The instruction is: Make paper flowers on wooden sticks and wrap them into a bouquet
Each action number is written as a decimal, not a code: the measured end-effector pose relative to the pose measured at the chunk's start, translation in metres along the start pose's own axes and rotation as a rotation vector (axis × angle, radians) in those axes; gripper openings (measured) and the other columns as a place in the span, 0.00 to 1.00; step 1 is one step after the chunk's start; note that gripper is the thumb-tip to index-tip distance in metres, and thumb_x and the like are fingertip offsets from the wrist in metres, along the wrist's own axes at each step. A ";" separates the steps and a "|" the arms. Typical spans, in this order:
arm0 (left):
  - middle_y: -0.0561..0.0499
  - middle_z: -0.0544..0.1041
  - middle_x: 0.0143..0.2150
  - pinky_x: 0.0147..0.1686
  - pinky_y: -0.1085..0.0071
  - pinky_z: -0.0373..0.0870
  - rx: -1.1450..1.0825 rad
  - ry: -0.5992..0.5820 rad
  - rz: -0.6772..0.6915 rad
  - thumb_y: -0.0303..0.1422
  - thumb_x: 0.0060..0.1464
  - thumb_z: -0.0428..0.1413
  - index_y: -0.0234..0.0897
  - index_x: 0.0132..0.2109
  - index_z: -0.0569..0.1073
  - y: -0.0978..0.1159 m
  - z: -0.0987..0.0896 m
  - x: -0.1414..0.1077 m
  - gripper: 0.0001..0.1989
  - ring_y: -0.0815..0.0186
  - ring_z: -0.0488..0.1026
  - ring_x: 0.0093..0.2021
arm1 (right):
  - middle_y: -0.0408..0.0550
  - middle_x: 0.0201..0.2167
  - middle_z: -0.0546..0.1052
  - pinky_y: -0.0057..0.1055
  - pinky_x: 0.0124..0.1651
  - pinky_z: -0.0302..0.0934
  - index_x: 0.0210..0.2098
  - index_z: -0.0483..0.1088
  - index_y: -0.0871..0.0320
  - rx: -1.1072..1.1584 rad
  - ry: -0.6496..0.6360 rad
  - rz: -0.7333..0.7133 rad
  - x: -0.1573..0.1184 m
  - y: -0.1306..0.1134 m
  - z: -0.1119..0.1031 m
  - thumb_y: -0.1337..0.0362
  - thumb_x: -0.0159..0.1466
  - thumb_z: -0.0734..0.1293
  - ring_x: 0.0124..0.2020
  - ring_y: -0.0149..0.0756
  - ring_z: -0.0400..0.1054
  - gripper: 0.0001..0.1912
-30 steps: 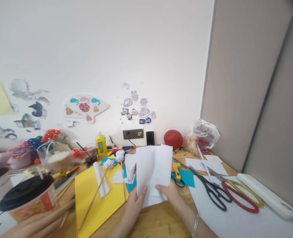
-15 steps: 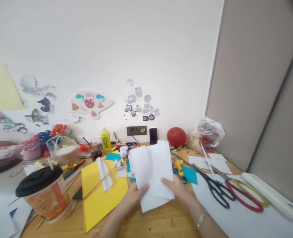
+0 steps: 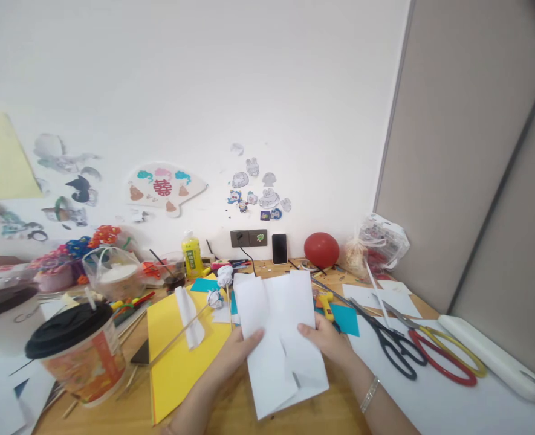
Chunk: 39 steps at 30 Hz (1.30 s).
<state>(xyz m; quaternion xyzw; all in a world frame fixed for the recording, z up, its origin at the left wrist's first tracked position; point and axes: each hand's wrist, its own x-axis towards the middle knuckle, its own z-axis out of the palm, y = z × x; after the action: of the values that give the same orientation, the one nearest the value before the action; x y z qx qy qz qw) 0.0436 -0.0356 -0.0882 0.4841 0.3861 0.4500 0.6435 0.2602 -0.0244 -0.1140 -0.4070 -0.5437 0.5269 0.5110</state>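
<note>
White paper (image 3: 271, 362), folded or in overlapping layers, is held up between my two hands above the wooden table. My left hand (image 3: 244, 344) pinches its left edge, thumb on the front. On the right edge, my right hand (image 3: 321, 335) grips it the same way. A fold and a gap run down the middle of the paper. Left of it, two crumpled white paper balls on sticks (image 3: 214, 298) lie over yellow sheets (image 3: 171, 386) with a rolled white paper (image 3: 189, 320). Behind my right hand is a yellow glue gun (image 3: 326, 306).
Black-handled scissors (image 3: 398, 350) and scissors with red and yellow handles (image 3: 448, 362) lie on white sheets at right. A lidded paper cup (image 3: 79, 356) stands at left. A phone (image 3: 279, 248), red balloon (image 3: 321, 249) and yellow bottle (image 3: 191, 255) line the wall.
The paper has moved lower and towards me, and its layers have spread apart, showing a fold and gap. Both hands keep their grip on its edges.
</note>
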 end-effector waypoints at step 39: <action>0.37 0.79 0.41 0.40 0.59 0.74 -0.115 0.035 -0.010 0.39 0.44 0.63 0.30 0.43 0.72 -0.012 -0.004 0.011 0.21 0.51 0.77 0.40 | 0.54 0.42 0.77 0.44 0.45 0.63 0.42 0.69 0.59 0.056 0.101 -0.128 0.007 0.013 0.011 0.60 0.49 0.72 0.43 0.49 0.70 0.22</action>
<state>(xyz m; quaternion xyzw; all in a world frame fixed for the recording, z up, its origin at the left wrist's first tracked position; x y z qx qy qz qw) 0.0456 -0.0255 -0.1016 0.4366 0.3733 0.4766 0.6655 0.2470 -0.0176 -0.1252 -0.3830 -0.5273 0.4869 0.5815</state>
